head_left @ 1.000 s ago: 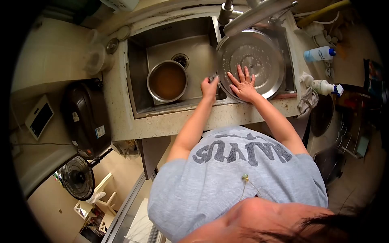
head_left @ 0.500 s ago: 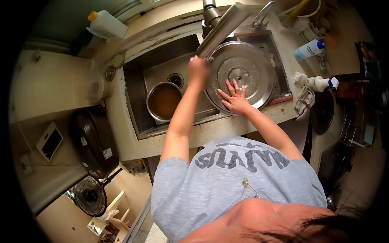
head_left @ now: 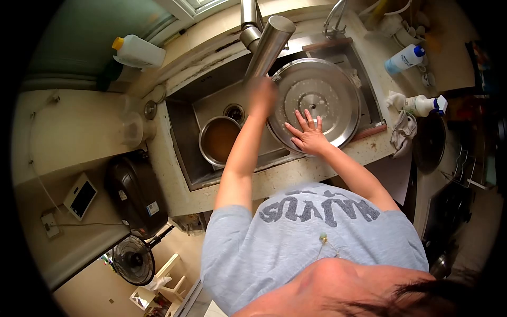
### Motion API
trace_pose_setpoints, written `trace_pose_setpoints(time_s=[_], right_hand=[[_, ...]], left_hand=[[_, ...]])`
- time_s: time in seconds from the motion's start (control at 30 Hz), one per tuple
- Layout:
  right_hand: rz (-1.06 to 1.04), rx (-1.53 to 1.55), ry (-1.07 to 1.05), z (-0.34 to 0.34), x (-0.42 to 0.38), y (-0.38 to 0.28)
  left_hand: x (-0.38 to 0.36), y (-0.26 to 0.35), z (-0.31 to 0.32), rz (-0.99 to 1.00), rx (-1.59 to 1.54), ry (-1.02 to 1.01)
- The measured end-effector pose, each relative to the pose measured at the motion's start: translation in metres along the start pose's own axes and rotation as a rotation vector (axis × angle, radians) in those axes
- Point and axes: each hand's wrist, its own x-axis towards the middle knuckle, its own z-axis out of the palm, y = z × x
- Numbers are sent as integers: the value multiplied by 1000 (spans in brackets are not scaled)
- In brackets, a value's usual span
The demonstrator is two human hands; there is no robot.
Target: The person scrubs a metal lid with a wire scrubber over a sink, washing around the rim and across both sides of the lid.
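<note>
A large round steel lid [head_left: 338,124], wet with drops and with a small stud in its centre, rests over the right part of the sink. My right hand [head_left: 310,138] lies on its near side with the fingers spread. My left hand [head_left: 262,98] is a blur at the lid's left edge, just below the steel faucet [head_left: 268,48]; its fingers cannot be made out, nor whether it holds anything. Left of my left forearm, a steel pot [head_left: 202,145] of brownish liquid stands in the sink basin [head_left: 182,140] beside the drain [head_left: 234,112].
A white jug with a yellow cap [head_left: 138,52] stands at the back left. To the right are a blue-capped bottle [head_left: 404,59], a spray bottle [head_left: 422,105] and a crumpled cloth [head_left: 404,129]. A dark lidded bin [head_left: 137,190] and a fan [head_left: 133,259] are at lower left.
The view has shifted slightly, and the faucet appears farther left and lower in it. My right hand keeps its place on the lid; my left hand stays blurred near the lid's left edge.
</note>
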Motion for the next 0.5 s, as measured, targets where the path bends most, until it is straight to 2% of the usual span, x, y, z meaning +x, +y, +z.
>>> trace_pose_setpoints(time_s=[0.1,0.2,0.33,0.4,0.43,0.47,0.5], right_hand=[[14,6,1,1,-3,-3],[7,30,-8,-3,-2,-1],[7,118,-50,-17,1,2],[-84,1303,195,-23,7,4],[186,1697,194,-40,4,-7],[172,2015,241,-59,0,-17],[154,2009,254,-56,7,-14]], left_hand=[[20,10,12,92,42,19],[25,39,-23,-59,-152,42],[-17,67,-62,-173,-389,115],[-49,74,-49,-157,-467,93],[-67,77,-32,-134,-505,25],[-80,79,-23,-107,-545,-45],[-88,83,-28,-55,-552,-160]])
